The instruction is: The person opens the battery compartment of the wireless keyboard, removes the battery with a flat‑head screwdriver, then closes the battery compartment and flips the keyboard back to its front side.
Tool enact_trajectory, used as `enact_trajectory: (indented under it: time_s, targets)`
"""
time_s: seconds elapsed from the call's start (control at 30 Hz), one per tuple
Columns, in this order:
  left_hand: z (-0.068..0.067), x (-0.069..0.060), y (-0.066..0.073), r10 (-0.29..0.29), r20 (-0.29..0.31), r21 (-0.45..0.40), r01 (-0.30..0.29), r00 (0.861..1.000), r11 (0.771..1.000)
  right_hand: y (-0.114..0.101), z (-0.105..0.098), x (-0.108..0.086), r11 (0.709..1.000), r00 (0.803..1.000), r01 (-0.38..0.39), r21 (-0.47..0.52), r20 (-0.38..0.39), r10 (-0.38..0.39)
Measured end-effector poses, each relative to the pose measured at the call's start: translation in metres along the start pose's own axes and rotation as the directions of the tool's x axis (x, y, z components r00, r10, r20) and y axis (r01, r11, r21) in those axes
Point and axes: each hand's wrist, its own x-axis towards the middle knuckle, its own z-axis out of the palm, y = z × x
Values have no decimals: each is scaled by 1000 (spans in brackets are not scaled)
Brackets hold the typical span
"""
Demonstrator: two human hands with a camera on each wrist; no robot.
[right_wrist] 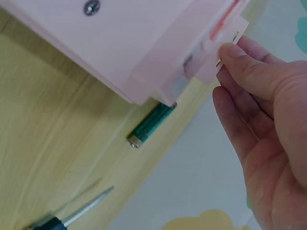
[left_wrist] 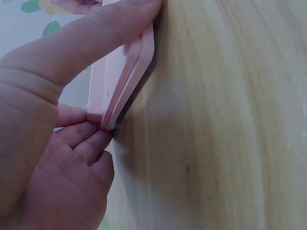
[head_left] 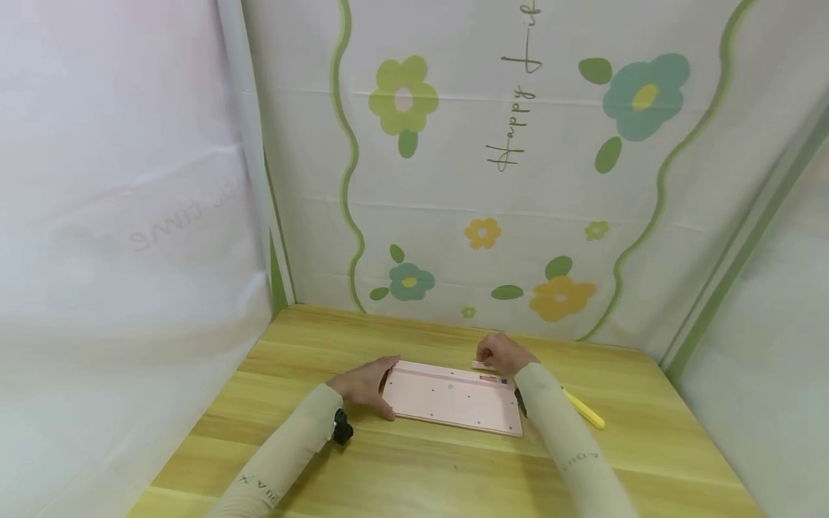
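A flat pink case [head_left: 447,403] with several screws lies on the wooden table. My left hand [head_left: 365,385] grips its left end, thumb along the near edge and fingers at the far side, as the left wrist view also shows. At its far right corner is an uncovered slot [head_left: 494,379] with something red inside. Just beyond that slot, my right hand [head_left: 505,354] pinches a small pink cover [right_wrist: 209,69] with metal contacts between thumb and fingers. In the right wrist view a green battery [right_wrist: 151,125] lies on the table beside the case's corner.
A screwdriver with a yellow handle [head_left: 586,410] lies right of the case, partly behind the right sleeve. Its metal shaft [right_wrist: 88,206] shows in the right wrist view. Flower-printed curtains [head_left: 453,180] hang behind the table [head_left: 401,475] and at both sides.
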Motion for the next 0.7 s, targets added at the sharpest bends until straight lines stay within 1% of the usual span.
enact_trajectory:
  time_s: [0.07, 0.13, 0.3, 0.37, 0.57, 0.7]
  targets:
    - [-1, 0, 0, -5, -4, 1, 5, 1000, 1000, -2, -6, -2, 999, 999, 33, -10, 4, -33]
    - [-2, 0, 1, -9, -8, 0, 9, 1000, 1000, -7, -13, -5, 999, 999, 42, -13, 11, -42]
    - [-5, -1, 1, -6, -13, 17, 6, 1000, 1000, -17, -27, -13, 1000, 999, -7, -3, 36, 7]
    - [-5, -1, 1, -1, -13, 23, 1, 1000, 1000, -18, -29, -15, 1000, 999, -14, -2, 39, 15]
    - [-4, -4, 3, 23, -10, 6, -23, 1000, 1000, -23, -29, -26, 1000, 998, 5, 16, 60, -6]
    - [-1, -4, 5, 34, -5, 1, -34, 999, 999, -25, -27, -34, 999, 997, -20, 37, 81, 16]
